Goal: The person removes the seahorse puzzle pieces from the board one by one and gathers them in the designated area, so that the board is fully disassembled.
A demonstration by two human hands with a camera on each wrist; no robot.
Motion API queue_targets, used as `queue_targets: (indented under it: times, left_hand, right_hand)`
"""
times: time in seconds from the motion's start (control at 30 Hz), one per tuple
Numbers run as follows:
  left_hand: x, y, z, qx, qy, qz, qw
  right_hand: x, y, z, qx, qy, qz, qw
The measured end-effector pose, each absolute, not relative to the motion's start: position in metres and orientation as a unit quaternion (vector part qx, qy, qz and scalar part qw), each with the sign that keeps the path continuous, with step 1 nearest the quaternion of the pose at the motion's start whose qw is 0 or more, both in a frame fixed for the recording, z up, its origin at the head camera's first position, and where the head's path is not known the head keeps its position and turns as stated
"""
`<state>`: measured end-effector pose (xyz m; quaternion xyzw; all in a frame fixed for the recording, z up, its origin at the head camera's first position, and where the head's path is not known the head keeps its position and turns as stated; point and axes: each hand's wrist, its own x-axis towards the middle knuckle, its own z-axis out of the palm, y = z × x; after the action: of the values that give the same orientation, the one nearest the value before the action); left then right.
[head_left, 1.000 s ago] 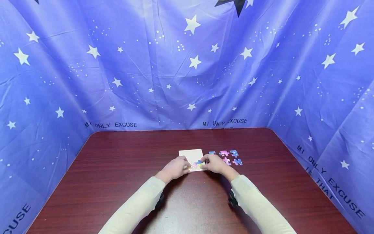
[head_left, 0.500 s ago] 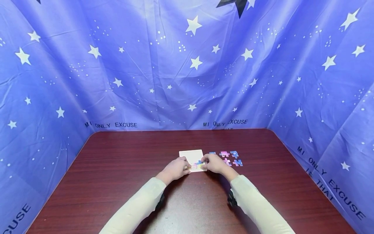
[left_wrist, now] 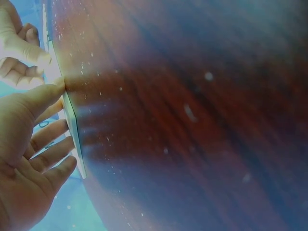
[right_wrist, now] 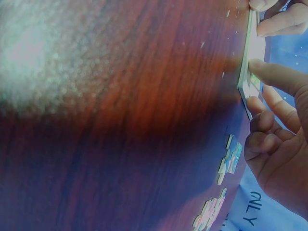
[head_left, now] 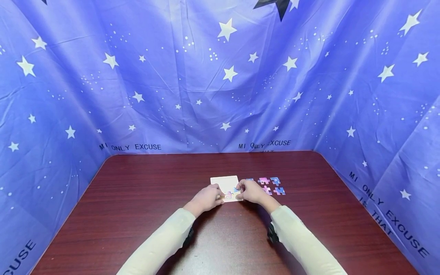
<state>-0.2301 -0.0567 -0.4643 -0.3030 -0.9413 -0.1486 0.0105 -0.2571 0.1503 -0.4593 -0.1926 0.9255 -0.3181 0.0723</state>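
Note:
A white puzzle board (head_left: 223, 183) lies flat on the table, with pink, yellow and blue puzzle pieces (head_left: 228, 195) along its near side. My left hand (head_left: 205, 197) holds the board at its near left corner. In the left wrist view, the left thumb (left_wrist: 45, 96) is at the board's near edge, with the other fingers spread along its side. My right hand (head_left: 252, 192) pinches a blue and yellow puzzle piece (head_left: 236, 190) at the board's near right corner, its fingertips partly covering the piece. The right wrist view has the right thumb (right_wrist: 269, 74) over the board's edge.
Several loose pink and blue puzzle pieces (head_left: 275, 181) lie right of the board, some partly behind the right hand. The dark red wooden table (head_left: 154, 179) reaches back to a blue star-patterned curtain (head_left: 206, 88), which also hangs along both sides.
The piece under the right fingertips has shifted slightly and shows less yellow and a lighter blue than before. Both hands stay in nearly the same place; the left keeps its hold on the board.

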Motion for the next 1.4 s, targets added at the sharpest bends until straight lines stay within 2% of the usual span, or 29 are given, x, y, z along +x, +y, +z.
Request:
queue_targets:
  times: [0.37, 0.77, 1.4]
  left_hand:
    - [-0.229, -0.056, -0.464, -0.305, -0.941, -0.148, 0.012]
    - [-0.23, -0.056, -0.465, -0.301, -0.941, -0.153, 0.008]
    - [-0.228, -0.057, -0.462, -0.308, -0.94, -0.144, 0.009]
  right_hand:
    - [-0.255, 0.149, -0.454, -0.189, 0.934, -0.294, 0.073]
    - [-0.256, 0.153, -0.455, -0.197, 0.943, -0.265, 0.042]
    - [-0.252, 0.173, -0.446, -0.203, 0.945, -0.253, 0.046]
